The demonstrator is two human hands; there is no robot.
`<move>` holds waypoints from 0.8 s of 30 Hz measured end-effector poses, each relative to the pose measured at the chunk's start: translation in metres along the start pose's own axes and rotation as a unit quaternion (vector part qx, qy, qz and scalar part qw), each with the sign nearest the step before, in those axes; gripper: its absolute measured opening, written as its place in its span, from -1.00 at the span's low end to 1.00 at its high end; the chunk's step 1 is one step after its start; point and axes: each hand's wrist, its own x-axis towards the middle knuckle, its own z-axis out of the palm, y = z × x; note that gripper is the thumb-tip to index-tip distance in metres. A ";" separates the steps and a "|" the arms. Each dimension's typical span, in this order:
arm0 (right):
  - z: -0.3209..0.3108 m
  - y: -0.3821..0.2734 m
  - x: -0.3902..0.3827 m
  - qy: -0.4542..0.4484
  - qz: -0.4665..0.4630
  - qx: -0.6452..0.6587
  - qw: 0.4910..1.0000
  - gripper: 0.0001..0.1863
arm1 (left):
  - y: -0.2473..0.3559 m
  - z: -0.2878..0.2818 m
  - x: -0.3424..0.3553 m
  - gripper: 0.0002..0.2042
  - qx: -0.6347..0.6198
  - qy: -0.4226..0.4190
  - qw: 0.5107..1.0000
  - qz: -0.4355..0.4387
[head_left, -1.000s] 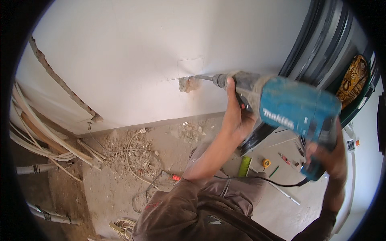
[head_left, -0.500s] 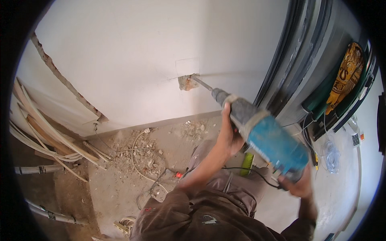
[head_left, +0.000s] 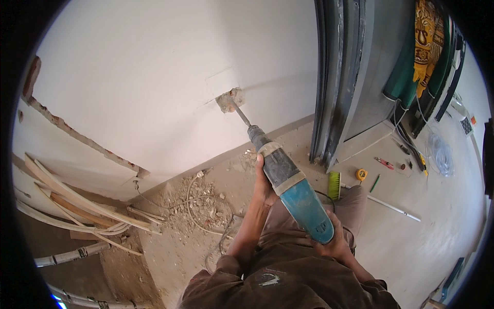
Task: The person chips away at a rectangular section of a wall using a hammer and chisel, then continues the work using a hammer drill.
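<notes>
A teal and black rotary hammer [head_left: 296, 198] points away from me at the white wall [head_left: 159, 77]. Its long steel bit [head_left: 241, 114] reaches into a rough chipped patch [head_left: 226, 100] beside thin pencil outlines. My left hand [head_left: 265, 183] is closed round the grey front section of the tool, its thumb along the left side. My right hand [head_left: 332, 239] grips the rear of the tool low over my lap; the handle itself is mostly hidden under the body.
Rubble [head_left: 190, 198] lies along the wall's foot. Bent pipes and strips [head_left: 82, 201] lean at left. A dark door frame [head_left: 339, 82] stands right, near hanging patterned cloth [head_left: 424, 38]. A green brush [head_left: 334, 185], tape measure [head_left: 361, 174] and white rod [head_left: 391, 207] lie on the floor at right.
The tool has swung from slanting across toward the right to pointing more straight away from me, its rear now lower and further left. Both hands moved with it, still gripping.
</notes>
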 end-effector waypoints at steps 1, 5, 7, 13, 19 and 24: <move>0.009 0.016 -0.008 0.006 -0.007 0.037 0.999 -0.06 | 0.000 -0.003 -0.001 -0.31 0.012 -0.001 1.000 0.002; 0.035 0.055 -0.031 0.076 -0.076 -0.049 0.993 -0.07 | 0.000 0.004 -0.012 -0.27 0.057 -0.005 0.998 0.004; 0.041 0.063 -0.034 0.049 -0.087 -0.083 0.992 -0.07 | 0.003 -0.003 -0.012 -0.25 0.050 -0.023 0.998 -0.005; 0.078 0.138 -0.075 0.011 0.070 0.192 0.979 -0.03 | 0.001 -0.020 -0.003 -0.25 0.043 0.029 0.999 0.000; 0.069 0.109 -0.064 0.044 0.161 0.289 0.943 0.05 | 0.010 -0.008 0.000 -0.29 0.005 -0.005 1.000 -0.014; 0.030 0.046 -0.031 0.010 0.179 0.169 0.969 0.04 | 0.023 0.022 0.001 -0.31 -0.001 0.031 0.999 0.008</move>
